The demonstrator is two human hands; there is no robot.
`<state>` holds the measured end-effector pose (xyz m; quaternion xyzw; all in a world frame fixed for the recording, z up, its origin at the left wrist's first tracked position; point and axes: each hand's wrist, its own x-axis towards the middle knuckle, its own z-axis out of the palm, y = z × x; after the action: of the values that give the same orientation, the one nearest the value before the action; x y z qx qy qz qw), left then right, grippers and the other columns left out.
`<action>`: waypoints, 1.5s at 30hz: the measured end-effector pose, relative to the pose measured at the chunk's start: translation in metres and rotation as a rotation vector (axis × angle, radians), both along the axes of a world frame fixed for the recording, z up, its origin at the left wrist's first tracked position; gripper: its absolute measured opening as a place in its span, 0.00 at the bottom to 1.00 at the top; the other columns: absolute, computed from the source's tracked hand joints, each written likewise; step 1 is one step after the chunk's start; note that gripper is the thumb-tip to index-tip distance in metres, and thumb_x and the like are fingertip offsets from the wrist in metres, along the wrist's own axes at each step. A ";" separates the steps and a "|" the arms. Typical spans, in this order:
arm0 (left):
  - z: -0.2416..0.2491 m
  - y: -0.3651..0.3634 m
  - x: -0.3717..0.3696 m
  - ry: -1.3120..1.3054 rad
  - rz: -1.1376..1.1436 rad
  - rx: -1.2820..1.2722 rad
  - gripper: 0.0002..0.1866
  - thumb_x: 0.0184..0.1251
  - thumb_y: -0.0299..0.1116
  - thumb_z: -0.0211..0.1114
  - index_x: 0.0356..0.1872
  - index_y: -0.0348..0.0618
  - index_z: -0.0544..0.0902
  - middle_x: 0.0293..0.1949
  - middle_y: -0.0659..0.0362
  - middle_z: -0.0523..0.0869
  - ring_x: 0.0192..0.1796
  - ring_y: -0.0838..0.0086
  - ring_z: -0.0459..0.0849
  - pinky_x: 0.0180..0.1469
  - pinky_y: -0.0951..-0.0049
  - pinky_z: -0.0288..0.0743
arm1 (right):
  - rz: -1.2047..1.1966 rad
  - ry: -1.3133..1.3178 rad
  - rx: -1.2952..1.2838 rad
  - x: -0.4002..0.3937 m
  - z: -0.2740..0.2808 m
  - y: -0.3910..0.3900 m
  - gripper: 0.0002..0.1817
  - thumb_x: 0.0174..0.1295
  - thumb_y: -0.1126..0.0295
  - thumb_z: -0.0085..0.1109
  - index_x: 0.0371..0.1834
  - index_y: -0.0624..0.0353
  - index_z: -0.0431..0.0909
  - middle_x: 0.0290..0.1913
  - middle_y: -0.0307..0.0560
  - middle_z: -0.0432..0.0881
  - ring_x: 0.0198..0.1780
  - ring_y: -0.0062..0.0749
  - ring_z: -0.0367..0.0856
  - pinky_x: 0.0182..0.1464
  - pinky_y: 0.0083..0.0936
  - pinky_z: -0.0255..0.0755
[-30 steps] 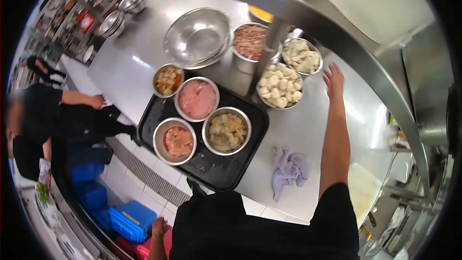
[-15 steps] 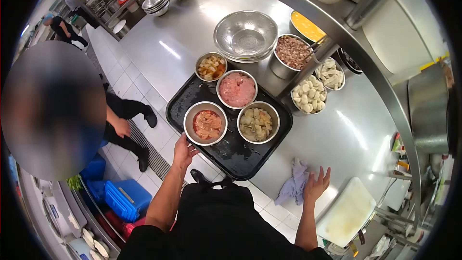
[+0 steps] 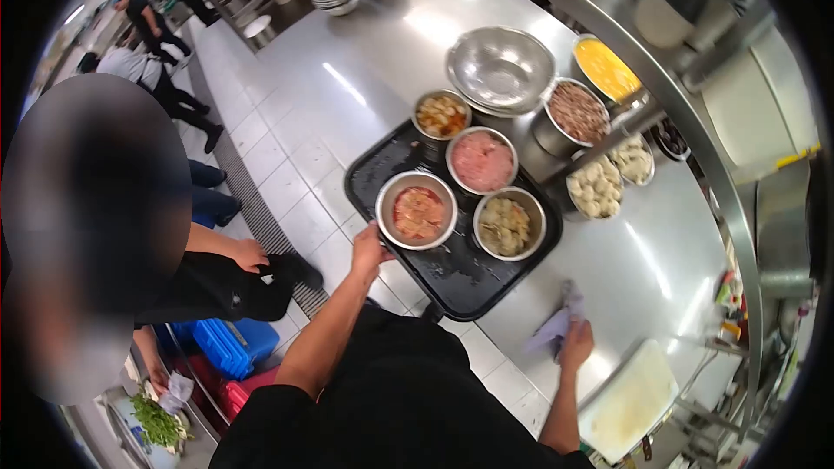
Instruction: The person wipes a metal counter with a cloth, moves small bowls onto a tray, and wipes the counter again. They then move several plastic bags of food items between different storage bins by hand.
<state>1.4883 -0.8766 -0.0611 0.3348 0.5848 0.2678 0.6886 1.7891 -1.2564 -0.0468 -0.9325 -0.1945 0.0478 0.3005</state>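
A black tray (image 3: 452, 282) at the steel table's edge holds a bowl of orange-red meat (image 3: 419, 213), a bowl of pink mince (image 3: 483, 161), a bowl of greyish pieces (image 3: 506, 226) and a pot of yellowish chunks (image 3: 441, 115). My left hand (image 3: 368, 252) grips the tray's near left rim, beside the orange-red meat bowl. To the right of the tray, my right hand (image 3: 575, 343) is closed on a lilac cloth (image 3: 556, 323) over the table.
Metal colanders (image 3: 501, 69) stand behind the tray. Pots of chopped meat (image 3: 577, 112), white pieces (image 3: 596, 188) and yellow liquid (image 3: 606, 68) are under a shelf frame (image 3: 695, 130). A cutting board (image 3: 630, 401) lies lower right. A co-worker's hand (image 3: 250, 254) is at left.
My right hand has closed on the cloth and lifted part of it. The view has shifted, so the tray appears further right. The nearby co-worker has come closer, and another person shows behind.
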 end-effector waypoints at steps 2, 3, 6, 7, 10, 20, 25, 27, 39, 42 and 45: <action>-0.006 0.002 -0.010 -0.047 0.015 -0.139 0.24 0.75 0.50 0.45 0.51 0.37 0.75 0.40 0.53 0.80 0.29 0.69 0.81 0.31 0.67 0.82 | -0.057 0.586 0.360 0.012 0.058 0.024 0.19 0.65 0.53 0.55 0.27 0.58 0.73 0.18 0.35 0.70 0.21 0.19 0.70 0.20 0.21 0.64; -0.003 0.001 -0.017 -0.050 0.032 -0.157 0.26 0.74 0.52 0.45 0.55 0.37 0.73 0.42 0.52 0.79 0.31 0.68 0.82 0.32 0.67 0.81 | -0.031 0.692 0.537 0.007 0.089 0.044 0.19 0.65 0.52 0.55 0.28 0.57 0.73 0.20 0.34 0.71 0.20 0.16 0.70 0.17 0.17 0.62; -0.010 0.001 -0.056 -0.048 0.104 -0.189 0.28 0.72 0.53 0.47 0.62 0.42 0.67 0.47 0.51 0.77 0.36 0.66 0.82 0.36 0.66 0.80 | 0.156 0.761 0.813 -0.014 0.168 0.113 0.26 0.64 0.49 0.55 0.50 0.64 0.74 0.38 0.44 0.81 0.29 0.24 0.78 0.27 0.22 0.74; -0.023 0.004 -0.073 -0.022 0.164 -0.216 0.26 0.72 0.51 0.49 0.61 0.42 0.68 0.46 0.52 0.77 0.36 0.67 0.81 0.35 0.66 0.80 | 0.178 0.762 0.811 -0.017 0.179 0.141 0.26 0.64 0.49 0.55 0.50 0.64 0.74 0.38 0.44 0.81 0.29 0.24 0.78 0.27 0.22 0.74; -0.052 0.029 -0.116 -0.031 0.348 -0.208 0.23 0.71 0.47 0.51 0.59 0.43 0.68 0.44 0.53 0.76 0.34 0.68 0.80 0.34 0.67 0.79 | 0.347 0.660 1.049 -0.040 0.211 0.241 0.24 0.67 0.55 0.51 0.55 0.66 0.72 0.47 0.47 0.80 0.41 0.29 0.79 0.44 0.28 0.75; 0.075 0.226 -0.229 -0.122 0.115 0.299 0.18 0.69 0.37 0.54 0.56 0.43 0.75 0.40 0.59 0.79 0.36 0.77 0.79 0.33 0.75 0.79 | 0.999 -0.143 0.082 -0.193 0.152 0.575 0.32 0.64 0.55 0.55 0.68 0.60 0.64 0.71 0.69 0.54 0.71 0.60 0.55 0.69 0.39 0.54; 0.119 0.268 -0.291 0.035 -0.085 0.472 0.19 0.68 0.40 0.56 0.56 0.43 0.77 0.34 0.62 0.80 0.34 0.78 0.79 0.33 0.76 0.78 | 0.993 -0.198 -0.121 -0.213 0.027 0.661 0.32 0.63 0.53 0.55 0.67 0.58 0.66 0.71 0.70 0.53 0.70 0.60 0.57 0.68 0.43 0.57; 0.125 0.271 -0.320 0.218 -0.238 0.522 0.21 0.67 0.44 0.57 0.56 0.43 0.77 0.35 0.59 0.83 0.29 0.77 0.80 0.34 0.74 0.77 | 0.865 -0.139 -0.342 -0.224 -0.001 0.678 0.32 0.63 0.50 0.53 0.67 0.55 0.66 0.70 0.67 0.56 0.69 0.60 0.59 0.68 0.43 0.57; 0.483 0.303 -0.399 1.128 -0.818 1.201 0.18 0.55 0.34 0.65 0.49 0.46 0.78 0.39 0.52 0.82 0.32 0.66 0.84 0.26 0.68 0.77 | 0.592 -0.508 -0.254 -0.289 0.006 0.791 0.30 0.60 0.47 0.54 0.59 0.57 0.72 0.62 0.56 0.69 0.62 0.53 0.68 0.62 0.48 0.62; 0.494 0.326 -0.364 1.215 -0.516 1.256 0.14 0.48 0.31 0.66 0.40 0.44 0.82 0.33 0.55 0.85 0.28 0.67 0.83 0.23 0.69 0.75 | 0.651 -0.525 -0.204 -0.305 0.001 0.832 0.29 0.61 0.48 0.53 0.60 0.56 0.71 0.64 0.54 0.68 0.65 0.51 0.64 0.64 0.50 0.58; 0.484 0.363 -0.330 1.214 -0.179 1.118 0.12 0.46 0.29 0.68 0.36 0.43 0.85 0.34 0.57 0.85 0.29 0.67 0.82 0.26 0.70 0.73 | 0.702 -0.510 -0.194 -0.309 -0.001 0.870 0.29 0.62 0.50 0.51 0.63 0.56 0.69 0.67 0.53 0.65 0.66 0.51 0.61 0.65 0.55 0.54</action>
<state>1.1582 -0.5140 0.4230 0.7592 0.6066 0.2358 0.0042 1.4805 -0.3859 -0.0481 -0.8157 -0.5621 -0.0664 0.1196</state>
